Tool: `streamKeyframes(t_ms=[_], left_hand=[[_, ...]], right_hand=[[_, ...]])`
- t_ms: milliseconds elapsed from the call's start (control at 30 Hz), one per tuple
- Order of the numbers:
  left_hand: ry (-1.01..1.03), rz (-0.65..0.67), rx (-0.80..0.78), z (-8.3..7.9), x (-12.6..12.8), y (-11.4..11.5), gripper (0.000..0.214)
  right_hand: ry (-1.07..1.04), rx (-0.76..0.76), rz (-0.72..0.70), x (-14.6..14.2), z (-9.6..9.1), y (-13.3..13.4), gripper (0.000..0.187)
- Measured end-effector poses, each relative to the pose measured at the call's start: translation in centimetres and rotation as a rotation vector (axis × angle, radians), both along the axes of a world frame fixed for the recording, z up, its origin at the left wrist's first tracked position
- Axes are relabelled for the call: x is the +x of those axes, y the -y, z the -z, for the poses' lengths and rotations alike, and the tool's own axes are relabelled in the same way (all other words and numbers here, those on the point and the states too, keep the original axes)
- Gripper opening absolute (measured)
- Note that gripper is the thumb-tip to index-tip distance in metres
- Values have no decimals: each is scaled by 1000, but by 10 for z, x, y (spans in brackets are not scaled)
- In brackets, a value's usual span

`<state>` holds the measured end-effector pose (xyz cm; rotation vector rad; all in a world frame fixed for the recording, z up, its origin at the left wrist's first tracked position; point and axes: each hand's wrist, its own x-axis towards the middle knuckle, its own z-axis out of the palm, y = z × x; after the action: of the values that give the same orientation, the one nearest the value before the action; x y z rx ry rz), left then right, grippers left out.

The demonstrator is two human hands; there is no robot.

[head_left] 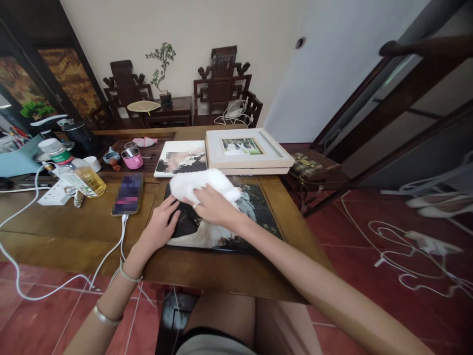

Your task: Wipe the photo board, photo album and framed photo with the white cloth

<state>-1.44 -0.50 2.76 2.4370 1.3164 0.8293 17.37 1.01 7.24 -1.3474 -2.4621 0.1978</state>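
A large glossy photo print point(258, 212) lies flat on the wooden table point(74, 217) in front of me. My left hand point(159, 224) rests on the print's left edge, fingers spread and flat. My right hand point(214, 206) presses a white cloth point(201, 185) onto the upper left part of the print, fingers curled over the cloth.
Behind the print lie a second photo point(181, 159) and a white framed picture point(247, 150). A phone point(128, 195) on a white cable, a bottle point(77, 172), a pink mug point(132, 159) and a power strip point(55, 194) stand to the left. Cables lie on the red floor at right.
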Motion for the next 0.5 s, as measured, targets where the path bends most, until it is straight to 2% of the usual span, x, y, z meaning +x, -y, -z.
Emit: streamKeyframes(t_ms=[167,267,400,500], left_hand=[[-17,-17,10,4,-2,-1,40],[-7,-18,15,3,-2,-1,39],[8,-29,6,1,-2,-1,39],[6,-34,-3,1,-1,-2,39]], right_hand=[[47,6,115,67,13,18,22],[60,22,174,97,19,21,23],[63,77,129,110,24,36,21],[14,100,9,102,26,69,22]])
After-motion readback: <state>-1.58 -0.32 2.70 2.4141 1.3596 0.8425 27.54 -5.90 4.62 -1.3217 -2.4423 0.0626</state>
